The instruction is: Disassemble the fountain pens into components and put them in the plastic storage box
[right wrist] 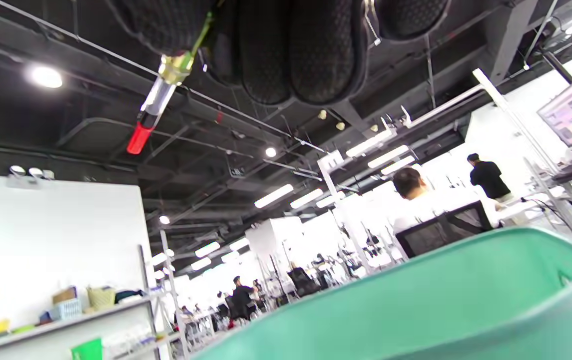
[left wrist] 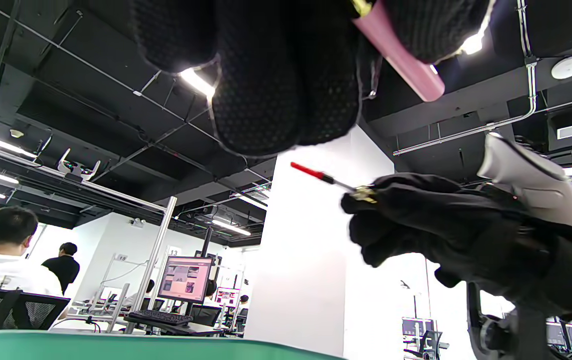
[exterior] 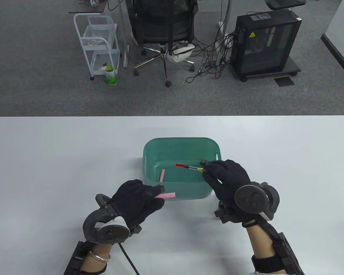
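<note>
Your green storage box (exterior: 149, 160) contains one pink cap (exterior: 162, 175). Your left hand (exterior: 137, 200) grips one pink barrel (exterior: 167, 195); your right hand (exterior: 226, 177) grips one red-tipped ink converter (exterior: 187, 166).

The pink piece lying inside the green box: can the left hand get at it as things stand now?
Probably not yet. The box is open-topped and the pink piece lies uncovered, but the left hand grips a pink barrel and must release it first.
</note>
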`<state>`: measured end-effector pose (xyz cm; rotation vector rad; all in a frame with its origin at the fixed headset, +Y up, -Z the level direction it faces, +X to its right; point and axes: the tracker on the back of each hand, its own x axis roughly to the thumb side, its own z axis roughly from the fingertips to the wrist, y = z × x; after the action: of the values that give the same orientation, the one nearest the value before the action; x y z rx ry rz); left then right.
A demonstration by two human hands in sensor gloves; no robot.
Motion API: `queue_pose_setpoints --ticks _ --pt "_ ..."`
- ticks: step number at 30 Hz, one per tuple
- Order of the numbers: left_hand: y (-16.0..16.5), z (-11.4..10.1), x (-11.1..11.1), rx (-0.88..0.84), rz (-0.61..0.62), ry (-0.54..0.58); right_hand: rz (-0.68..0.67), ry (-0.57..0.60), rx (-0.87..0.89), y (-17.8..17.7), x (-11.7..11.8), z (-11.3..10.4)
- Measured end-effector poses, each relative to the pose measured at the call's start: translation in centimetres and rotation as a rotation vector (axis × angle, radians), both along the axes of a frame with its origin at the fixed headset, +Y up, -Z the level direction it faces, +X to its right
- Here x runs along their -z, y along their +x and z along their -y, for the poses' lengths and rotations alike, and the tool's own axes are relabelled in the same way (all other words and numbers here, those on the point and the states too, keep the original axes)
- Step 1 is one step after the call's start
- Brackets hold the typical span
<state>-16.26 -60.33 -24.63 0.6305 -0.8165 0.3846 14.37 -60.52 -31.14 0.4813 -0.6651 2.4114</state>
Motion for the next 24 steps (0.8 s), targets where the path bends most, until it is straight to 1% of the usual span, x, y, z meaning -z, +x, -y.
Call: queue_pose_setpoints --ticks 3,6,11,17,24 --pt "0.1 0.0 -0.1 0.006 0.004 0.004 0.028 -0.059 -0.02 -0.9 1.5 0.3" --pt "0.2 -0.1 -0.4 0.009 0.014 0.019 0.052 -0.135 -0.05 -1.7 3.0 1.3" --pt "0.3 -0.4 -0.8 0.0 0.031 0.034 0.076 -0.22 -0.137 -2.8 4.5 2.9" --pt "0.4 -0.4 -0.9 0.001 0.041 0.043 0.089 -0.251 -0.195 -3.9 5.4 4.1" --pt "0.5 -0.6 -1.0 0.003 0.047 0.043 0.089 -0.245 -0.247 -4.6 5.7 4.6"
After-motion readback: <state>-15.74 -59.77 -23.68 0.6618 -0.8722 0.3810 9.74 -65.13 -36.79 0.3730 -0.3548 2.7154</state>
